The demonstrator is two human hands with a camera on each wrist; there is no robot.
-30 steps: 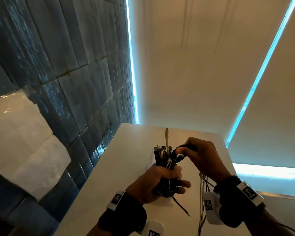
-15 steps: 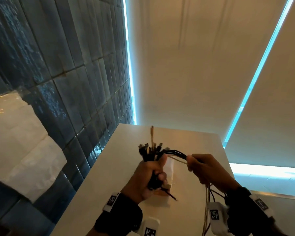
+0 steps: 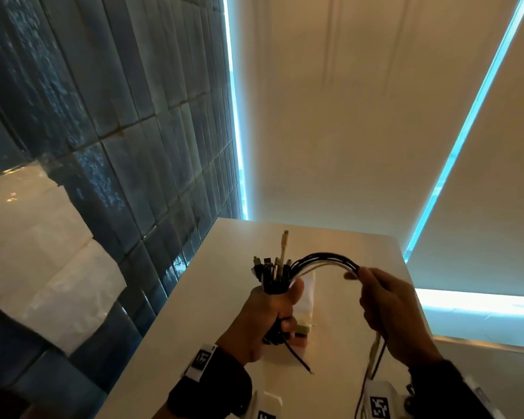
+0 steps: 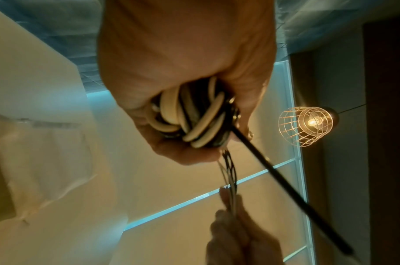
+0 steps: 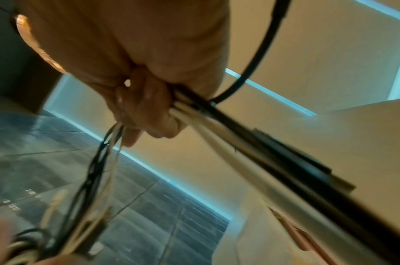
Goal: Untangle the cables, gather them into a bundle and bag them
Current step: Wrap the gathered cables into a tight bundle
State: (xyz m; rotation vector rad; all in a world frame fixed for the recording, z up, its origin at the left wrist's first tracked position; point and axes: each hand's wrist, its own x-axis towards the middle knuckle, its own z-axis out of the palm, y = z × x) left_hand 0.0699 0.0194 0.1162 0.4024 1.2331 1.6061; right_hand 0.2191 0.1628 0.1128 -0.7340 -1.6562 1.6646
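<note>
My left hand (image 3: 270,316) grips a folded bundle of black and white cables (image 3: 273,275) upright above the white table (image 3: 176,343), plug ends sticking out of the top. The left wrist view shows the coiled loops (image 4: 194,118) packed inside that fist (image 4: 185,86). Several strands (image 3: 324,261) arch from the bundle to my right hand (image 3: 384,306), which pinches them (image 5: 194,105) and lets the loose tails (image 3: 372,361) hang down. A clear plastic bag (image 3: 304,300) lies flat on the table under the left hand, partly hidden.
Dark blue tiles (image 3: 109,122) form the wall along the table's left edge, with a plastic-wrapped pale pack (image 3: 43,255) against it. Beige blinds (image 3: 360,116) edged with cyan light stand beyond. A caged lamp (image 4: 308,125) shows in the left wrist view.
My right hand has pulled away to the right of the bundle, drawing the strands out into a longer arch. The left hand has stayed put with the bundle upright.
</note>
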